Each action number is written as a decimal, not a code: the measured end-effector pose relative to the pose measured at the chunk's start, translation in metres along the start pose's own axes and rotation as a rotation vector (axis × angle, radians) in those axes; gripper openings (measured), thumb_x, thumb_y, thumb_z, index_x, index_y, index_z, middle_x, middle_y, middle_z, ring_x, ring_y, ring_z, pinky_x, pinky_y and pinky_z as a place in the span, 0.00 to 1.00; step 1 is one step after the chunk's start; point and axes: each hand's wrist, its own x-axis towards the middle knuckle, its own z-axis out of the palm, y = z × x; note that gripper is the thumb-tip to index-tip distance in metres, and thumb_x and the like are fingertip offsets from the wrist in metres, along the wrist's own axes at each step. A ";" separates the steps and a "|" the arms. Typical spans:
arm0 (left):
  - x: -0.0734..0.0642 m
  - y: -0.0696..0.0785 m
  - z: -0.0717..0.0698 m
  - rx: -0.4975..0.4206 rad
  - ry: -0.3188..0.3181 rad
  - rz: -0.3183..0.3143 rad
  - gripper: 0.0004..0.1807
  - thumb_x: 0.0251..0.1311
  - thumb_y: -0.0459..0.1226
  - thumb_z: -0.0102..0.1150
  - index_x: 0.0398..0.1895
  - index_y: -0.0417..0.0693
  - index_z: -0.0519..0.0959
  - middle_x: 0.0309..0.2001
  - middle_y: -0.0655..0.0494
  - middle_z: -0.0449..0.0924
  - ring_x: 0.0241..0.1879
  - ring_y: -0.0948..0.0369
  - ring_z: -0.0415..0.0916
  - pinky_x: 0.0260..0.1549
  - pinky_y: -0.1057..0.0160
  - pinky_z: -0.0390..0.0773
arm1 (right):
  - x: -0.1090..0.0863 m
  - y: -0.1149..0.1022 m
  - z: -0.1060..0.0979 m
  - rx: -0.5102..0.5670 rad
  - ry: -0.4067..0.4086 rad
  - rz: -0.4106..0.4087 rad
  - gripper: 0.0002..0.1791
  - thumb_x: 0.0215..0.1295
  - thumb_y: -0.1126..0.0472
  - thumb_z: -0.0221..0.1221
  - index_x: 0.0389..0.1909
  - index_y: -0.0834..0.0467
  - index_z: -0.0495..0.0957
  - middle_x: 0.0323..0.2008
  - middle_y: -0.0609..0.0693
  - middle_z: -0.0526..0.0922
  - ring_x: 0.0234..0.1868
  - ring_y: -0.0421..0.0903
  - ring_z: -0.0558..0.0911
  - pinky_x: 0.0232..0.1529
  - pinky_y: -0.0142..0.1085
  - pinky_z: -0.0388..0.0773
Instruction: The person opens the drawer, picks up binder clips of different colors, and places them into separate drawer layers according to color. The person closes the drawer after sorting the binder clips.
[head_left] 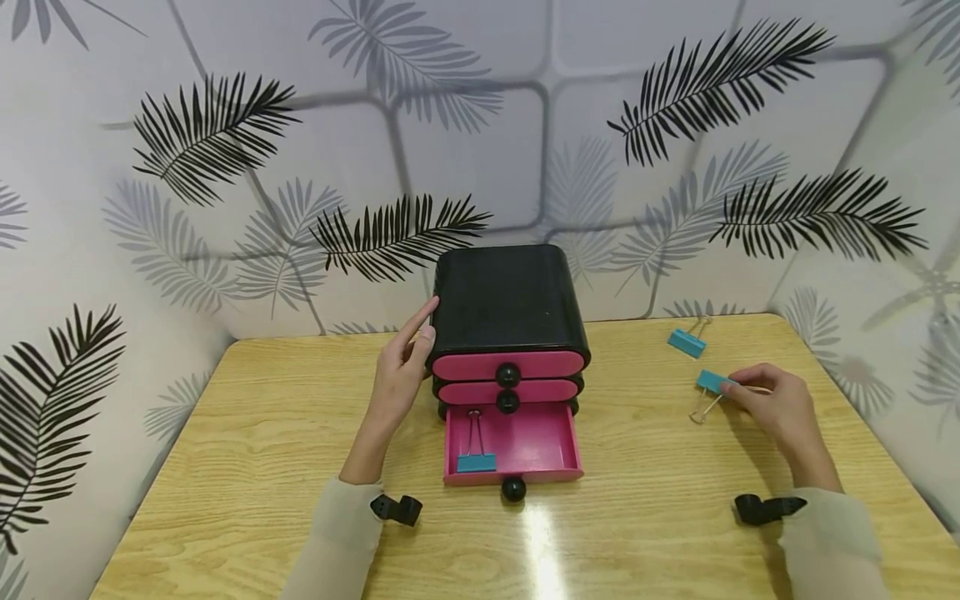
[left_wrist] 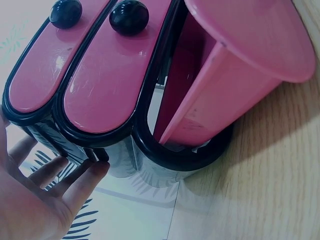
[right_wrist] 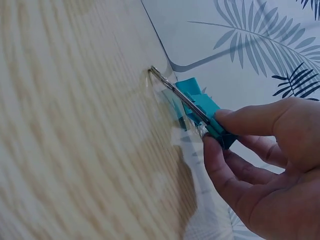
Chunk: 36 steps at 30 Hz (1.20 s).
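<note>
A black mini drawer cabinet with pink drawer fronts stands at the middle of the table. Its bottom drawer is pulled out, and a blue binder clip lies inside at the left. My left hand touches the cabinet's left side, its fingers extended along the wall in the left wrist view. Off to the right, my right hand pinches another blue binder clip between thumb and fingers, its wire handles pointing toward me. Just beyond it a third binder clip lies on the table.
The wood-grain table extends on both sides of the cabinet. A wall covering with leaf patterns rises directly behind the table's back edge. Round black knobs stick out from the drawer fronts.
</note>
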 end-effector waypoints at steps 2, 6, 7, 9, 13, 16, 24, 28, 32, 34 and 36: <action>0.000 0.000 0.000 0.002 0.001 0.003 0.25 0.79 0.38 0.47 0.76 0.47 0.68 0.69 0.49 0.72 0.16 0.66 0.53 0.19 0.66 0.61 | 0.000 0.000 0.001 0.079 -0.013 0.001 0.19 0.70 0.60 0.65 0.50 0.73 0.78 0.34 0.40 0.84 0.31 0.29 0.83 0.33 0.27 0.81; 0.000 -0.001 0.000 -0.001 0.000 0.009 0.25 0.79 0.38 0.46 0.76 0.47 0.68 0.72 0.49 0.70 0.16 0.66 0.52 0.19 0.66 0.61 | 0.001 -0.001 0.001 0.287 -0.056 0.023 0.11 0.69 0.68 0.64 0.49 0.69 0.77 0.31 0.39 0.83 0.30 0.37 0.87 0.35 0.31 0.84; 0.000 -0.001 0.000 -0.003 -0.001 0.011 0.25 0.79 0.38 0.46 0.76 0.47 0.68 0.72 0.49 0.70 0.16 0.66 0.52 0.19 0.66 0.61 | 0.002 -0.001 0.001 0.310 -0.066 0.022 0.10 0.69 0.68 0.63 0.49 0.65 0.78 0.32 0.41 0.83 0.31 0.37 0.87 0.36 0.31 0.84; 0.000 0.000 0.001 -0.004 -0.001 0.013 0.25 0.79 0.38 0.46 0.77 0.47 0.68 0.73 0.48 0.69 0.17 0.66 0.52 0.19 0.66 0.61 | 0.001 -0.002 0.001 0.306 -0.083 0.003 0.13 0.70 0.69 0.62 0.54 0.60 0.79 0.36 0.47 0.82 0.33 0.37 0.87 0.37 0.32 0.84; -0.001 -0.001 0.000 0.006 0.006 0.010 0.25 0.78 0.36 0.46 0.76 0.45 0.68 0.71 0.48 0.71 0.17 0.65 0.52 0.19 0.66 0.60 | 0.000 -0.005 0.002 0.210 -0.134 -0.056 0.26 0.73 0.70 0.55 0.71 0.63 0.71 0.47 0.61 0.72 0.37 0.37 0.84 0.41 0.34 0.84; -0.001 0.000 0.000 0.010 0.012 0.004 0.26 0.78 0.36 0.46 0.76 0.45 0.68 0.69 0.48 0.72 0.16 0.65 0.53 0.19 0.66 0.60 | 0.000 -0.008 0.004 0.185 -0.168 -0.074 0.29 0.74 0.70 0.51 0.75 0.69 0.63 0.50 0.63 0.66 0.39 0.38 0.83 0.44 0.35 0.84; -0.001 0.001 0.001 0.008 0.005 0.010 0.25 0.78 0.35 0.46 0.76 0.45 0.68 0.73 0.47 0.68 0.17 0.66 0.51 0.19 0.66 0.60 | -0.003 -0.012 0.005 0.159 -0.134 -0.096 0.19 0.74 0.65 0.58 0.63 0.60 0.75 0.47 0.59 0.72 0.38 0.36 0.83 0.37 0.35 0.84; 0.000 0.002 0.001 0.022 0.013 0.015 0.25 0.78 0.34 0.46 0.76 0.45 0.68 0.71 0.47 0.70 0.16 0.66 0.52 0.19 0.66 0.59 | -0.003 -0.014 0.006 0.146 -0.111 -0.080 0.20 0.75 0.61 0.60 0.61 0.67 0.74 0.45 0.53 0.76 0.38 0.34 0.83 0.36 0.35 0.84; 0.000 0.001 0.001 0.020 0.009 0.018 0.25 0.78 0.35 0.46 0.76 0.44 0.68 0.72 0.47 0.70 0.16 0.66 0.51 0.19 0.66 0.59 | -0.005 -0.017 0.006 0.095 -0.064 -0.064 0.22 0.74 0.56 0.61 0.59 0.68 0.77 0.39 0.44 0.81 0.37 0.33 0.81 0.35 0.33 0.82; 0.000 0.001 0.002 0.019 0.008 0.017 0.25 0.79 0.36 0.46 0.76 0.44 0.68 0.73 0.46 0.69 0.16 0.66 0.51 0.19 0.66 0.59 | -0.006 -0.019 0.006 0.069 -0.044 -0.062 0.22 0.74 0.54 0.62 0.58 0.66 0.78 0.37 0.40 0.82 0.36 0.33 0.80 0.35 0.31 0.80; 0.000 0.001 0.002 0.022 0.009 0.019 0.25 0.79 0.36 0.46 0.76 0.44 0.68 0.73 0.46 0.68 0.16 0.66 0.51 0.19 0.66 0.58 | -0.006 -0.020 0.006 0.079 -0.036 -0.063 0.20 0.74 0.53 0.62 0.58 0.61 0.79 0.36 0.39 0.82 0.35 0.33 0.80 0.34 0.31 0.79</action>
